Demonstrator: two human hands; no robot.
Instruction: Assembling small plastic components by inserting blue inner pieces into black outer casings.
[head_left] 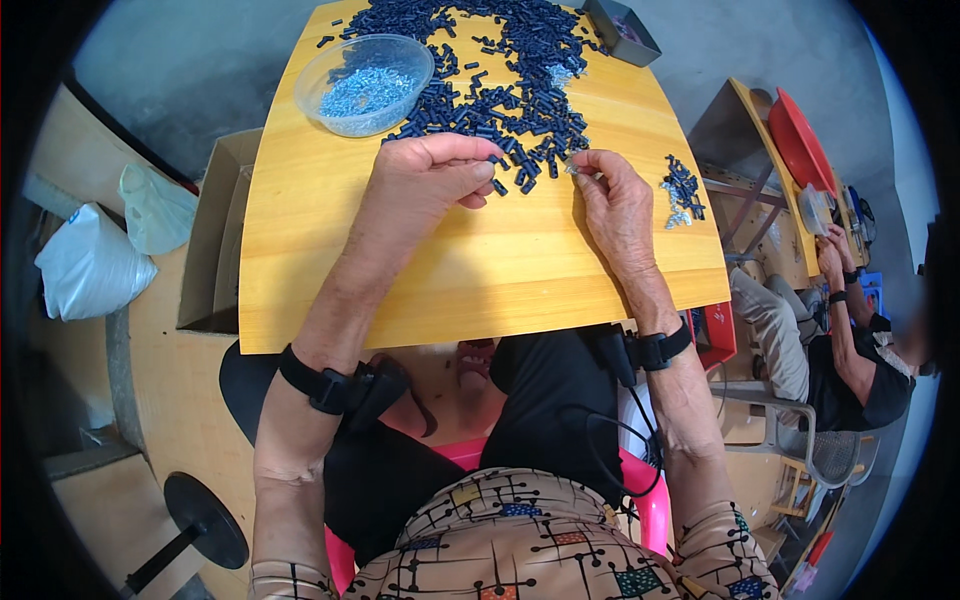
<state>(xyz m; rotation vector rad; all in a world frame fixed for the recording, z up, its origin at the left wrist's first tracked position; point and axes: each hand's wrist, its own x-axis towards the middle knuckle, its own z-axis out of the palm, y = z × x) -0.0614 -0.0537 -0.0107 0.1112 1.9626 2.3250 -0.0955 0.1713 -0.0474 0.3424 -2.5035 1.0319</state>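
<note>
Above the near end of a large spread of small black tube-like pieces [520,125], my left hand [425,180] is closed in a pinch. A dark piece [494,159] of the same sort shows at its fingertips. My right hand [612,200] pinches a small shiny metal piece [571,169] between thumb and forefinger, at the right edge of the spread. The metal piece is too small to make out its exact kind. Both hands are low over the yellow wooden table [470,280], with a gap between them.
A clear plastic bowl [366,112] of small silvery parts stands at the far left. A grey tray [625,35] sits at the far right corner. A small pile of black and shiny parts [681,190] lies by the right edge. A cardboard box [215,235] stands left; another person [850,350] sits right.
</note>
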